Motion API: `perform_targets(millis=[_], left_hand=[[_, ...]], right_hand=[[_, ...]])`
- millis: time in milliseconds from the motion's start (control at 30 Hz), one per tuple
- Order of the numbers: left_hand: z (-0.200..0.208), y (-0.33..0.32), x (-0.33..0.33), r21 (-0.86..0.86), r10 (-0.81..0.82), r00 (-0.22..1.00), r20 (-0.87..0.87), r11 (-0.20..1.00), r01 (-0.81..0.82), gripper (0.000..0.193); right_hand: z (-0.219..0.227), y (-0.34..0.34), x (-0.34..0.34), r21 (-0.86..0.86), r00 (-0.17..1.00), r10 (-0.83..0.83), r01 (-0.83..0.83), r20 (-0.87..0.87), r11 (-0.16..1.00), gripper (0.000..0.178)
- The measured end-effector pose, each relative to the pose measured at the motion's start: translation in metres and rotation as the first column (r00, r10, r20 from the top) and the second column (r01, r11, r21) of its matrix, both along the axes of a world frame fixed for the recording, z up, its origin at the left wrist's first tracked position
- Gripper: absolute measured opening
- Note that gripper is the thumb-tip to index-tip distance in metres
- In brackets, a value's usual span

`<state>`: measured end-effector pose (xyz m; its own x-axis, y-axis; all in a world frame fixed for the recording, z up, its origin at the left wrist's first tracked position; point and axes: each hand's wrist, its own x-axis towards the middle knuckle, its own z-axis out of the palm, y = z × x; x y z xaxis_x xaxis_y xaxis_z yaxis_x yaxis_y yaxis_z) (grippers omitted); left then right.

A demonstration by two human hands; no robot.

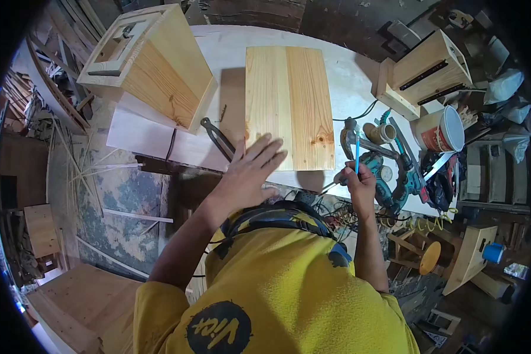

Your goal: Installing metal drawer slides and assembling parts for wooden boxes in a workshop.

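A light pine panel or box (289, 106) with a visible grain and knots lies in front of me on the white worktop. My left hand (250, 171) rests at its near left corner, fingers stretched out and partly spread over the wood. Held upright in the closed fingers of my right hand (361, 184) is a slim light-blue pencil (357, 150), just right of the panel's near right corner. Dark metal pincers (218, 138) lie by the panel's left edge, partly hidden by my left hand. A hammer (349, 131) lies beyond my right hand.
A tall wooden box (165, 71) stands on the worktop (221, 38) at left. Another wooden piece with black drawer slides (425, 75) is at far right. Teal power tools (377, 171), a brown jar (383, 133) and a white bucket (445, 130) crowd the right side. A small screw (223, 112) lies left of the panel.
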<state>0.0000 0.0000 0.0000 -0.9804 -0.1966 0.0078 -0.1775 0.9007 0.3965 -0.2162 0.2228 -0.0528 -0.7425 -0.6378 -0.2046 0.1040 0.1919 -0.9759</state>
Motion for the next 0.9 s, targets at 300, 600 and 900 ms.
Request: perform_targets(millis=[300, 600, 900], left_hand=[[-0.06, 0.01, 0.014, 0.571, 0.526, 0.806, -0.272, 0.762, -0.305, 0.086], [-0.069, -0.03, -0.006, 0.564, 0.473, 0.82, -0.323, 0.792, -0.234, 0.074], [-0.005, -0.061, -0.02, 0.143, 0.295, 0.95, -0.103, 0.95, -0.279, 0.087]], right_hand=[[0.016, -0.041, 0.024, -0.057, 0.993, -0.005, -0.002, -0.121, 0.998, 0.036], [0.015, -0.068, 0.027, 0.025, 0.979, 0.06, -0.056, -0.196, 0.998, 0.039], [-0.004, -0.077, 0.016, -0.047, 0.971, 0.012, -0.024, -0.24, 0.999, 0.036]])
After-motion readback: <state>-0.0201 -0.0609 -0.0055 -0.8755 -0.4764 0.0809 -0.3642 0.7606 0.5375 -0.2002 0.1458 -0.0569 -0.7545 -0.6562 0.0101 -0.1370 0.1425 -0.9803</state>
